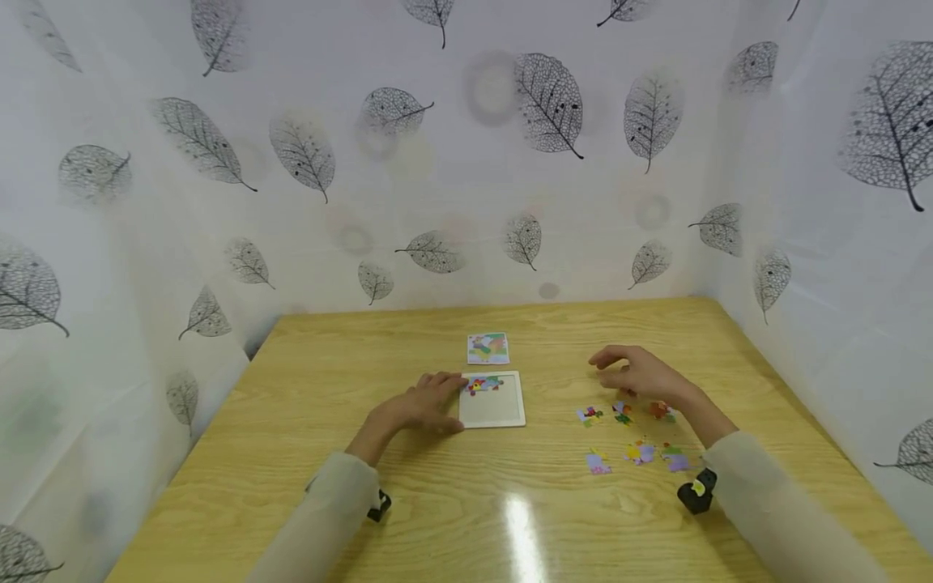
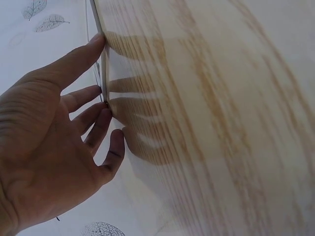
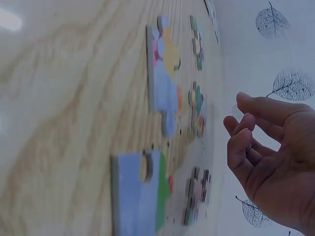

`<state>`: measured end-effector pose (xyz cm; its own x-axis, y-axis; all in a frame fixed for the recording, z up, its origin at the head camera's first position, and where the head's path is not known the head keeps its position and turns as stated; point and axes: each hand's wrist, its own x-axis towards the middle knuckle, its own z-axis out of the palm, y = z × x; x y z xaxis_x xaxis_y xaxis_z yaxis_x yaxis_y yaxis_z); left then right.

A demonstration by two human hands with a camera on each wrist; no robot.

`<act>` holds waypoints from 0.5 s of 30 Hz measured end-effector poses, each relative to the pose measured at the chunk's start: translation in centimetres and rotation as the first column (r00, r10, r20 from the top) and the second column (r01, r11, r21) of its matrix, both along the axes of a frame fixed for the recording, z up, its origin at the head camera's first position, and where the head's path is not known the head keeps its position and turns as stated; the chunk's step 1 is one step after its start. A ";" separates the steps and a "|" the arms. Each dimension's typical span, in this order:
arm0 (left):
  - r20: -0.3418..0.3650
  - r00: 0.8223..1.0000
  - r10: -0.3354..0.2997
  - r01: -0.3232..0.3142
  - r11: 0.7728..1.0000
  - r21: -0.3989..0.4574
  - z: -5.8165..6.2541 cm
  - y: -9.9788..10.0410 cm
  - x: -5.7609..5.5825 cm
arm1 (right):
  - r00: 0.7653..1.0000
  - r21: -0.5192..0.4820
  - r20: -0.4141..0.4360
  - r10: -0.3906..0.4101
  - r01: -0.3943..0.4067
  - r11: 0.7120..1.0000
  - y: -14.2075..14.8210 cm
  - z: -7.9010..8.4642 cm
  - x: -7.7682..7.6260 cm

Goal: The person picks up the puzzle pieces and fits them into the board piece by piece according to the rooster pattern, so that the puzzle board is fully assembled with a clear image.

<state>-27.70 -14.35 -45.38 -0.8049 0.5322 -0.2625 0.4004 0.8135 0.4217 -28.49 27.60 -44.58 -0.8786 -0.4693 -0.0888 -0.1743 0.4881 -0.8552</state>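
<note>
My left hand (image 1: pixel 419 405) rests at the left side of a white-framed puzzle tray (image 1: pixel 503 411), its fingers and thumb touching the edge. Seen from the left wrist, the thumb and fingertips of that hand (image 2: pixel 59 142) meet the tray's thin rim (image 2: pixel 104 73). Joined colourful jigsaw pieces (image 1: pixel 484 385) fill part of the tray's top, starting from the left corner. To the right, my right hand (image 1: pixel 641 376) hovers with loosely bent fingers, holding nothing visible. Several loose jigsaw pieces (image 1: pixel 640 453) lie below it in two rows; the right wrist view shows a lilac-and-green piece (image 3: pixel 135 191) closest.
Behind the tray lies a small square picture card (image 1: pixel 487 348) with a colourful print. The wooden table (image 1: pixel 350 348) is bounded at the back and sides by a white leaf-print curtain (image 1: pixel 466 162). Dark wrist-worn devices (image 1: pixel 697 491) sit by both sleeves.
</note>
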 end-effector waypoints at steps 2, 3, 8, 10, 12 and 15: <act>-0.004 1.000 -0.001 0.001 1.000 0.004 0.0 -0.1 0.0 | 1.000 0.002 0.014 -0.026 0.026 1.000 1.0 0.0 0.0; -0.003 1.000 -0.002 0.002 1.000 0.005 0.0 -0.1 0.0 | 0.999 0.005 0.021 -0.039 0.039 0.999 1.5 0.0 0.1; 0.008 1.000 0.001 -0.001 1.000 0.018 0.2 -0.1 0.0 | 0.995 0.011 0.057 -0.083 0.082 0.997 3.7 -0.2 0.2; 0.011 1.000 0.002 -0.002 1.000 0.020 0.2 -0.1 0.0 | 0.994 0.011 0.064 -0.088 0.088 0.996 4.5 -0.3 0.3; 0.011 1.000 0.002 -0.003 1.000 0.021 0.2 -0.1 0.0 | 0.994 0.022 0.055 -0.090 0.089 0.996 5.2 -0.4 0.4; 0.011 1.000 0.003 -0.004 1.000 0.018 0.2 -0.1 0.0 | 0.995 0.048 0.035 -0.092 0.090 0.995 5.9 -0.7 0.5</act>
<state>-27.70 -14.44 -45.16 -0.8039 0.5341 -0.2616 0.3930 0.8073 0.4402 -28.04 33.53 -45.25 -0.9133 -0.3819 -0.1417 -0.0960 0.5399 -0.8362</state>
